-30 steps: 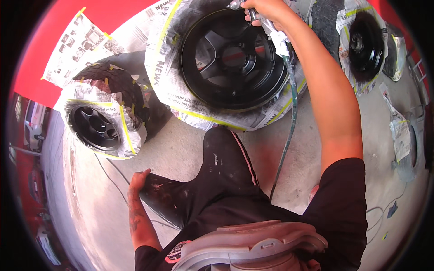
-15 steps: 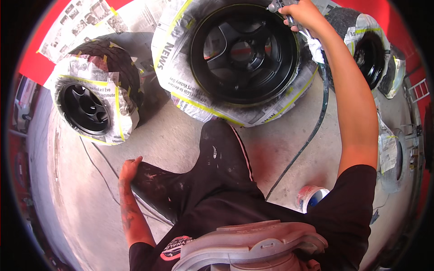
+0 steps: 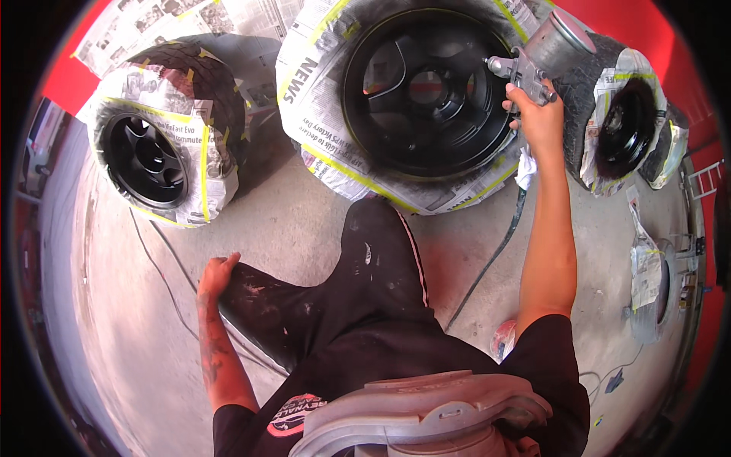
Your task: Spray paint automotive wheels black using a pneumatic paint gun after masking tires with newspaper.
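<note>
My right hand point(image 3: 539, 120) is closed round the grip of a metal spray gun point(image 3: 524, 74), whose cup point(image 3: 562, 42) tilts up and to the right. The gun's nozzle points left, over the right side of a black five-spoke wheel rim point(image 3: 403, 145). Newspaper point(image 3: 335, 148) and yellow tape mask the tyre round that rim. Below my grip hang a white cloth point(image 3: 525, 169) and a dark hose point(image 3: 499, 242). Resting on my left knee, my left hand point(image 3: 217, 276) holds nothing I can see; its fingers are partly hidden.
Another masked wheel point(image 3: 145, 167) stands at the left, a further one point(image 3: 628, 126) at the right. Thin cables point(image 3: 164, 266) cross the concrete floor beside my left leg. A small bucket point(image 3: 502, 340) sits partly behind my right arm. A respirator point(image 3: 426, 415) fills the bottom middle.
My right hand with the spray gun has come nearer and down from the big rim's upper right edge, and the gun's cup now shows. The left hand stays on the knee.
</note>
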Tool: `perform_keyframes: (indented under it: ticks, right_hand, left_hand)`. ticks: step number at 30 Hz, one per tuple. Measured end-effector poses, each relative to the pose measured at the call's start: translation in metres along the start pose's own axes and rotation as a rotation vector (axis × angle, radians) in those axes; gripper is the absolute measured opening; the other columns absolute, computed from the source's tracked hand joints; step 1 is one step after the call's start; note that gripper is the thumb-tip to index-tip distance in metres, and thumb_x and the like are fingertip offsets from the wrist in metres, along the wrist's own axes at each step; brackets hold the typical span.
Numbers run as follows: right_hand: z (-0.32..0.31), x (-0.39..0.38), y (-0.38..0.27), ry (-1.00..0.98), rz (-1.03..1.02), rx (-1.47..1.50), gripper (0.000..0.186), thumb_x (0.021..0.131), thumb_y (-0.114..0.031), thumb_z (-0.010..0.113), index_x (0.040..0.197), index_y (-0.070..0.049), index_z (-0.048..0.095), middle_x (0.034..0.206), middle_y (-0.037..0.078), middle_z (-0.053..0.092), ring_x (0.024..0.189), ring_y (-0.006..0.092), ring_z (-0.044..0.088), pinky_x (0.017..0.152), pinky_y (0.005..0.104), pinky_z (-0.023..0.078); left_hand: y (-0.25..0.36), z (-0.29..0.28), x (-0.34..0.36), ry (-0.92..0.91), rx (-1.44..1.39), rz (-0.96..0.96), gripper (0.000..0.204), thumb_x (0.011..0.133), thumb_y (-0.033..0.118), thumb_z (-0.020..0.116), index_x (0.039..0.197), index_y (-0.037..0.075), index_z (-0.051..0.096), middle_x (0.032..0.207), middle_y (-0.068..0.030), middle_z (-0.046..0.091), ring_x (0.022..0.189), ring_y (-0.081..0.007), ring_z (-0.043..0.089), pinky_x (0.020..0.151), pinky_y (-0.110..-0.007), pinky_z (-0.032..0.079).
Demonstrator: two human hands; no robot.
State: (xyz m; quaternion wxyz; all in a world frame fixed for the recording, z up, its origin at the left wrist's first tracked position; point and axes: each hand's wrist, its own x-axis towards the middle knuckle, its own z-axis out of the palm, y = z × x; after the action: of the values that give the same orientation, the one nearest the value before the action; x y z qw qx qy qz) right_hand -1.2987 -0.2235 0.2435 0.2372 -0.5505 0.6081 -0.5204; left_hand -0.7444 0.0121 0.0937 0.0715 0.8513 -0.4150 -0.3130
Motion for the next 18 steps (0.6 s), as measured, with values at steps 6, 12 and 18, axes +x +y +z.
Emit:
perform_keyframes:
  ticks: [6, 12, 18]
  right_hand:
    - [0.003, -0.061, 0.013, -0.062, 0.084, 0.093, 0.039, 0.083, -0.015, 0.068, 0.120, -0.007, 0.063, 0.086, 0.003, 0.069, 0.073, 0.0086, 0.064, 0.050, 0.0227, 0.048]
    - [0.001, -0.057, 0.016, -0.110, 0.196, 0.153, 0.026, 0.085, -0.017, 0.070, 0.108, -0.006, 0.064, 0.090, 0.004, 0.069, 0.074, 0.0124, 0.067, 0.052, 0.0264, 0.047]
    - [-0.009, -0.022, 0.017, -0.276, 0.274, 0.079, 0.030, 0.083, -0.016, 0.070, 0.110, -0.006, 0.063, 0.084, 0.002, 0.066, 0.071, 0.0131, 0.066, 0.051, 0.0270, 0.045]
  left_hand:
    - [0.011, -0.007, 0.001, -0.019, 0.000, -0.001, 0.060, 0.089, 0.048, 0.056, 0.090, -0.011, 0.068, 0.085, -0.0268, 0.069, 0.087, -0.0315, 0.069, 0.084, -0.041, 0.049]
    - [0.007, -0.008, 0.009, -0.039, 0.007, 0.008, 0.060, 0.090, 0.048, 0.056, 0.091, -0.011, 0.068, 0.084, -0.0250, 0.069, 0.084, -0.0281, 0.068, 0.083, -0.040, 0.049]
    - [0.008, -0.011, 0.011, -0.054, 0.007, -0.017, 0.059, 0.090, 0.047, 0.057, 0.090, -0.011, 0.068, 0.082, -0.0208, 0.069, 0.081, -0.0242, 0.066, 0.081, -0.039, 0.049]
